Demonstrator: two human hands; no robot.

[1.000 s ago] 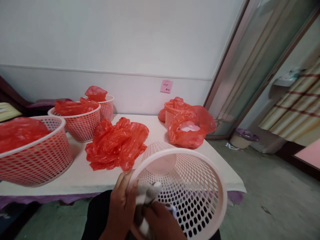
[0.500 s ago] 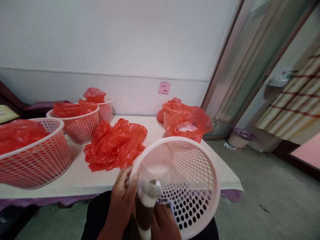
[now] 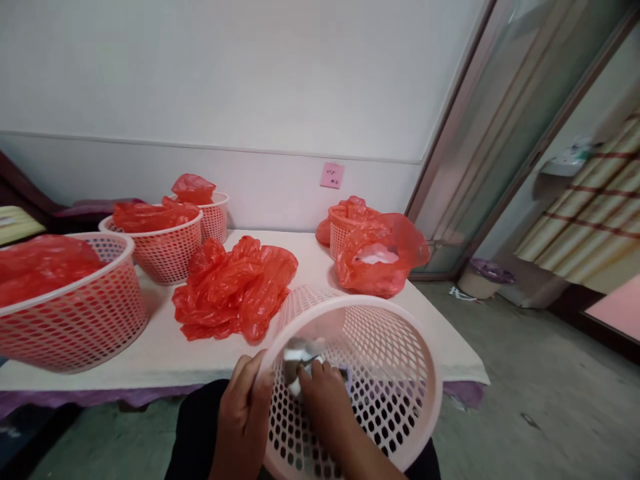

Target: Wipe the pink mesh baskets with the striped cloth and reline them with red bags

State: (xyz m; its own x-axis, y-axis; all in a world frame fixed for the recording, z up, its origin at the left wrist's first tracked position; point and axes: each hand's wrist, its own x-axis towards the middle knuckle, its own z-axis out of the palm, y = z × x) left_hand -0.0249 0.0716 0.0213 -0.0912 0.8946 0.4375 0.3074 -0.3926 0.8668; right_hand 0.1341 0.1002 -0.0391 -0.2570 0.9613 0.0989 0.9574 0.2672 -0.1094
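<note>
A pale pink perforated plastic basket lies tilted, its mouth facing me, at the front edge of the table. My left hand grips its rim on the left, fingers outside. Reaching inside, my right hand has its fingers closed on a soft brown-and-white bundle, blurred, whose exact kind I cannot make out. A small lilac-edged thing shows just beside the right-hand fingers, partly hidden. Behind the basket lies a crumpled heap of red plastic bags.
Pink baskets holding red bags stand at left, further back and at the far wall. An open red bag with pale contents sits at right, near another basket. A waste bin is on the floor.
My right hand has moved forward and deeper into the basket with the brown-and-white bundle. The basket's mouth has dipped slightly lower; my left hand stays on the rim.
</note>
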